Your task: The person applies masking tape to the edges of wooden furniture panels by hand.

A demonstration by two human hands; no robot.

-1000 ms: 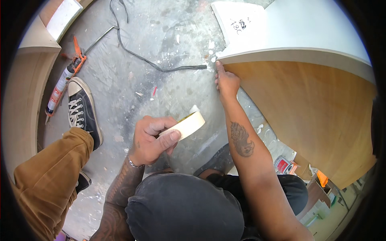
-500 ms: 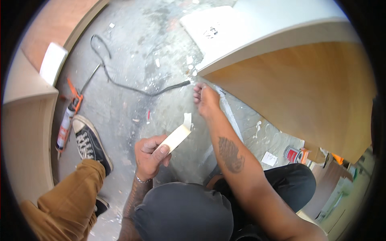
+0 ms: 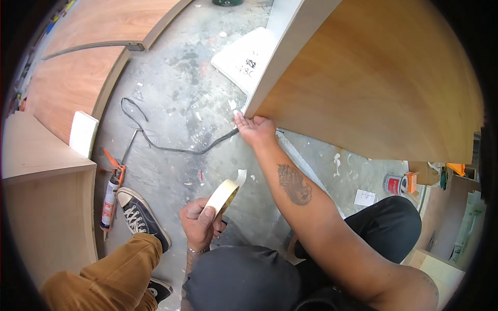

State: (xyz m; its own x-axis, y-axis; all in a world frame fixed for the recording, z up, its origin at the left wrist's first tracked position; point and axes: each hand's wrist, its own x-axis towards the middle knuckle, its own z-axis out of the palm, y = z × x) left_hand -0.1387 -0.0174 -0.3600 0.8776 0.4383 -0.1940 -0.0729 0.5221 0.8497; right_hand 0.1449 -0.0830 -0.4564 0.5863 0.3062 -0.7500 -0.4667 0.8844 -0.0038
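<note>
My left hand [image 3: 202,223] is closed round a roll of cream masking tape [image 3: 223,196], held up on edge. A short loose end of tape sticks out from the top of the roll. My right hand [image 3: 258,130] reaches forward to the lower corner of a big wooden panel [image 3: 368,88] with a pale edge. Its fingers are stretched out, palm partly upward, close by that corner; whether they touch it I cannot tell. Just under this hand ends a black cord [image 3: 192,152] lying on the concrete floor.
At left, a person's brown-trousered leg [image 3: 104,264] and sneaker [image 3: 142,215] stand beside an orange caulking gun [image 3: 110,199]. Wooden cabinet pieces [image 3: 46,145] line the left side. A white slab [image 3: 244,59] lies by the panel. At right are a can [image 3: 394,184] and a paper [image 3: 364,197].
My right hand has come to the panel's corner, and its curled fingers have straightened. The tape roll in my left hand has turned, showing more of its round side. The view has shifted.
</note>
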